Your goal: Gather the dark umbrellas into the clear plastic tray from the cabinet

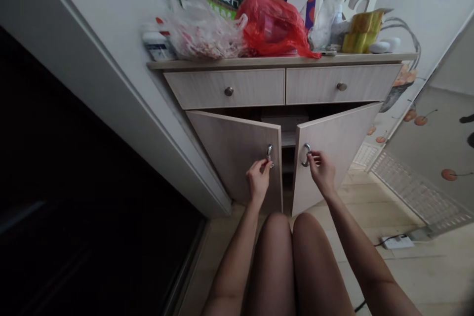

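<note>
A pale wood-grain cabinet (255, 88) stands in front of my knees, both of its lower doors partly swung out. My left hand (258, 177) pinches the metal handle (269, 150) of the left door (237, 143). On the other side, the fingers of my right hand (322, 170) are closed round the curved handle (305, 148) of the right door (340, 138). Through the gap between the doors a white box (285, 121) and a shelf (289, 138) show in shadow; the rest of the inside is dark or hidden.
On the cabinet top sit a red plastic bag (276, 24), a clear bag (211, 34), a white jar (157, 45) and rolls of yellow tape (361, 32). A power strip (397, 242) lies on the floor at right. A dark doorway (81, 182) is at left.
</note>
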`<state>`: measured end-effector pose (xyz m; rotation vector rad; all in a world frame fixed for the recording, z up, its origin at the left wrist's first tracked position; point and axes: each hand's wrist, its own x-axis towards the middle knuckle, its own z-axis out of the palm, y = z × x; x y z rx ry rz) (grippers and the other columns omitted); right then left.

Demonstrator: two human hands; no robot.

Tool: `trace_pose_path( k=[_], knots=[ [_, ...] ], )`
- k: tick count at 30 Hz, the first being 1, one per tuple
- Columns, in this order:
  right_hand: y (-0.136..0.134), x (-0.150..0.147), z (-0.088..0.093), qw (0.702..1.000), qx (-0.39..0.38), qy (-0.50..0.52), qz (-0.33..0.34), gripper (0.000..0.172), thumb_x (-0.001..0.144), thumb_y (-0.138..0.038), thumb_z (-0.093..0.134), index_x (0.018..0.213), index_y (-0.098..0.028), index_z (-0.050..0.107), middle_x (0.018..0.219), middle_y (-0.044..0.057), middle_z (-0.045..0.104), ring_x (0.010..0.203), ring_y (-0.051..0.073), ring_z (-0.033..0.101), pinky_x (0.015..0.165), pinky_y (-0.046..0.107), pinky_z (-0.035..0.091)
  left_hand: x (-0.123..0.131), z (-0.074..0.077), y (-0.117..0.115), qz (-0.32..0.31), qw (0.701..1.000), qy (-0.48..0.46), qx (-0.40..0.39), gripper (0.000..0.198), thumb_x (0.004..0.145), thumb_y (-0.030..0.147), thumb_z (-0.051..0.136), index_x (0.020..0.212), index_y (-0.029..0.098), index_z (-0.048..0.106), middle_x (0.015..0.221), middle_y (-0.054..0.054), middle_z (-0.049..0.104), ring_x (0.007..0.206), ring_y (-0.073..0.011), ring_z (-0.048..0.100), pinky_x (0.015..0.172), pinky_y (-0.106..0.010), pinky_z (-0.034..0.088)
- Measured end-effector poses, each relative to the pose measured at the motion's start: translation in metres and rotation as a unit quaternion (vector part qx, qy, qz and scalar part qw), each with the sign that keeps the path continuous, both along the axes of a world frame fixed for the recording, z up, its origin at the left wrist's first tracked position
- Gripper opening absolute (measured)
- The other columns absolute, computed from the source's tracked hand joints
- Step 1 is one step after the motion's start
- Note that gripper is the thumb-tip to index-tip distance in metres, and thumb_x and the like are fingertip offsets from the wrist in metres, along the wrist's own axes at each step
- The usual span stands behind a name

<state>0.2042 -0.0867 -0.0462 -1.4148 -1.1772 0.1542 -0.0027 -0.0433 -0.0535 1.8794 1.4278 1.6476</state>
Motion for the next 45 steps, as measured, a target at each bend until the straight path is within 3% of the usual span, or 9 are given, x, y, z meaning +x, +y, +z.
trace_pose_path(
  k=[6, 20, 34, 41, 45],
  knots=[
    [0.040, -0.017, 0.006, 0.997, -0.030, -0.061, -0.045, 0.042, 0.095, -0.055, 0.041, 0.098, -0.020, 0.064, 0.086, 0.008, 0.072, 0.075, 0.020, 0.067, 0.065, 0.029, 0.045, 0.028, 0.001, 0.036, 0.005, 0.999, 0.026, -0.032, 0.008, 0.086, 0.022, 0.067, 0.089, 0.018, 0.074, 0.088, -0.008, 0.075, 0.079, -0.0190, 0.068, 0.077, -0.030, 0.050],
    [0.101, -0.024, 0.012, 0.990, -0.063, -0.118, -0.053, 0.038, 0.100, -0.045, 0.035, 0.104, -0.019, 0.062, 0.102, 0.009, 0.071, 0.081, 0.020, 0.065, 0.067, 0.027, 0.039, 0.054, 0.017, 0.081, 0.009, 0.992, 0.097, -0.074, 0.014, 0.090, 0.023, 0.063, 0.096, 0.015, 0.074, 0.097, -0.012, 0.074, 0.088, -0.0210, 0.068, 0.082, -0.030, 0.047],
    [0.133, -0.021, 0.015, 0.988, -0.082, -0.123, -0.054, 0.036, 0.099, -0.041, 0.036, 0.106, -0.017, 0.062, 0.099, 0.013, 0.070, 0.088, 0.023, 0.063, 0.076, 0.031, 0.042, 0.065, 0.022, 0.105, 0.012, 0.988, 0.114, -0.101, 0.015, 0.092, 0.025, 0.062, 0.098, 0.016, 0.073, 0.100, -0.014, 0.074, 0.092, -0.0222, 0.068, 0.082, -0.031, 0.045],
    [0.132, -0.022, 0.016, 0.988, -0.085, -0.119, -0.057, 0.036, 0.099, -0.040, 0.035, 0.106, -0.017, 0.062, 0.102, 0.013, 0.071, 0.091, 0.023, 0.064, 0.079, 0.032, 0.043, 0.067, 0.022, 0.106, 0.019, 0.988, 0.114, -0.100, 0.018, 0.093, 0.025, 0.060, 0.100, 0.015, 0.073, 0.101, -0.015, 0.073, 0.093, -0.0220, 0.067, 0.082, -0.030, 0.045],
    [0.127, -0.024, 0.025, 0.983, -0.120, -0.130, -0.051, 0.034, 0.100, -0.036, 0.036, 0.110, -0.015, 0.061, 0.106, 0.014, 0.071, 0.095, 0.023, 0.065, 0.081, 0.032, 0.044, 0.069, 0.032, 0.101, 0.017, 0.984, 0.139, -0.112, 0.018, 0.094, 0.023, 0.057, 0.101, 0.015, 0.072, 0.103, -0.015, 0.072, 0.095, -0.0216, 0.067, 0.084, -0.031, 0.045]
  ],
)
